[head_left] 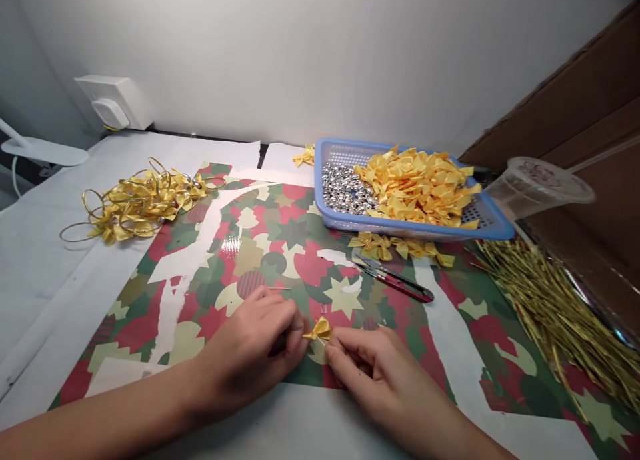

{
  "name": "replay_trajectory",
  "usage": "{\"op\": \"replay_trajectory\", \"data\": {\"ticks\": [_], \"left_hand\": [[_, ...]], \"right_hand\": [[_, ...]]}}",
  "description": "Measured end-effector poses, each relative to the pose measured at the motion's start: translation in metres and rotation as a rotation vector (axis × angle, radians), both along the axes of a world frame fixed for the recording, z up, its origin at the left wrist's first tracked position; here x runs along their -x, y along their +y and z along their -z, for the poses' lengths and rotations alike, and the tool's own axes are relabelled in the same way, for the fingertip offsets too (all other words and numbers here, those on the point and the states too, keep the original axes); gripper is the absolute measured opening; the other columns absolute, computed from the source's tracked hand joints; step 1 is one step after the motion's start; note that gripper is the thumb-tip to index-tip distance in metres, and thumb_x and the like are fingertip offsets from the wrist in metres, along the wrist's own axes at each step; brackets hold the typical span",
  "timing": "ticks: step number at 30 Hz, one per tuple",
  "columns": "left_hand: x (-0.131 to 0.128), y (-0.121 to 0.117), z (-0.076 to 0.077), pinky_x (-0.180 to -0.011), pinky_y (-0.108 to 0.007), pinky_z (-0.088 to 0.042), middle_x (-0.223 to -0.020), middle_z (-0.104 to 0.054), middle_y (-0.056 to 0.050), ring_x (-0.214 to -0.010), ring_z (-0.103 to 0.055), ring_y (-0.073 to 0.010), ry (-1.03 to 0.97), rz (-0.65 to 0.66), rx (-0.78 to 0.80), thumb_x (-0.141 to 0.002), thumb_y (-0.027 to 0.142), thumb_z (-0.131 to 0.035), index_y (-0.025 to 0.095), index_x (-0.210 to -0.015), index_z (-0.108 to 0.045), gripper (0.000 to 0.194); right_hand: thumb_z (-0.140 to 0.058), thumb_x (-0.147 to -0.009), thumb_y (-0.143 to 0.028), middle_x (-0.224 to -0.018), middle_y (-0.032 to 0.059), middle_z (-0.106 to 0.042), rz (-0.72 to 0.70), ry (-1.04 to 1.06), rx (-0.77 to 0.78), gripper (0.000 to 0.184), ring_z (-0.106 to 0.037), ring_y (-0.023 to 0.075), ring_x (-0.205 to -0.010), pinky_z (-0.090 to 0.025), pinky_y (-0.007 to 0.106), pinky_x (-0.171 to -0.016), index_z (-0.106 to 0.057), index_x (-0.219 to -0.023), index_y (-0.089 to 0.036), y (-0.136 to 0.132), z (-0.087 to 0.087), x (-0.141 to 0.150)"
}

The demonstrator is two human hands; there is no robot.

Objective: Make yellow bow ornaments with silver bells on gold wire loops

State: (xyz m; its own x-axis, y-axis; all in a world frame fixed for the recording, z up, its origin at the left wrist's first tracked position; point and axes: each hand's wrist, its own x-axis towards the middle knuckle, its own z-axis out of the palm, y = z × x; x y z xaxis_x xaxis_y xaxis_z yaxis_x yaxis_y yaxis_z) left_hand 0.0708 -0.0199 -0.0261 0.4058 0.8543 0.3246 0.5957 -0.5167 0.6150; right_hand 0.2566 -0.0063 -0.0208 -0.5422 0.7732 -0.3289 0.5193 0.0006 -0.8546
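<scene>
A small yellow ribbon bow (321, 328) sits between my two hands, low over the patterned sheet. My left hand (260, 337) is closed in a pinch at the bow's left side, where a short gold piece runs into the fingertips. The tip of a thin gold stem (280, 288) pokes out past the knuckles of this hand. From the right, my right hand (373, 363) pinches a thin pale strand (321, 341) that leads to the bow. The inner fingers of both hands are hidden.
Beyond my hands lie thread snips (395, 279) and loose bows (375, 245). A blue basket (415, 231) holds silver beads and yellow bows. Gold-looped bows (145, 203) are heaped at left. At right are gold stems (545, 293), a plastic cup (540, 187) and cardboard (575, 93).
</scene>
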Motion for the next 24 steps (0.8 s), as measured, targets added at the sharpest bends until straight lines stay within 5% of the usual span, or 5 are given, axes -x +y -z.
{"op": "replay_trajectory", "data": {"ticks": [10, 19, 24], "left_hand": [[-0.003, -0.005, -0.001, -0.063, -0.027, -0.044, -0.065, -0.066, 0.004, -0.057, -0.059, -0.0106, -0.061, 0.017, -0.075, -0.079, 0.001, -0.048, 0.023, -0.066, -0.032, 0.03], [0.004, -0.004, -0.003, -0.056, -0.02, -0.05, -0.072, -0.07, 0.001, -0.061, -0.064, -0.0112, -0.162, -0.082, -0.063, -0.082, 0.005, -0.053, 0.022, -0.066, -0.037, 0.028], [0.004, -0.005, -0.005, -0.052, -0.017, -0.052, -0.077, -0.072, -0.002, -0.061, -0.066, -0.0104, -0.202, -0.077, -0.049, -0.083, 0.002, -0.051, 0.022, -0.068, -0.04, 0.026]], "right_hand": [[-0.039, -0.086, -0.035, -0.05, -0.0056, -0.029, 0.019, 0.056, -0.003, 0.035, -0.028, 0.0091, -0.047, -0.021, 0.024, -0.044, -0.03, -0.055, -0.021, -0.001, -0.001, 0.0], [-0.048, -0.091, -0.039, -0.054, -0.0035, -0.049, 0.012, 0.186, -0.041, 0.029, -0.041, 0.01, -0.047, -0.03, 0.022, -0.043, -0.059, -0.073, -0.019, 0.003, -0.009, -0.015], [-0.051, -0.089, -0.047, -0.062, -0.0014, -0.052, 0.303, 0.215, -0.086, 0.028, -0.048, 0.0126, -0.053, -0.04, 0.023, -0.047, -0.063, -0.084, -0.021, 0.008, -0.011, -0.021]]}}
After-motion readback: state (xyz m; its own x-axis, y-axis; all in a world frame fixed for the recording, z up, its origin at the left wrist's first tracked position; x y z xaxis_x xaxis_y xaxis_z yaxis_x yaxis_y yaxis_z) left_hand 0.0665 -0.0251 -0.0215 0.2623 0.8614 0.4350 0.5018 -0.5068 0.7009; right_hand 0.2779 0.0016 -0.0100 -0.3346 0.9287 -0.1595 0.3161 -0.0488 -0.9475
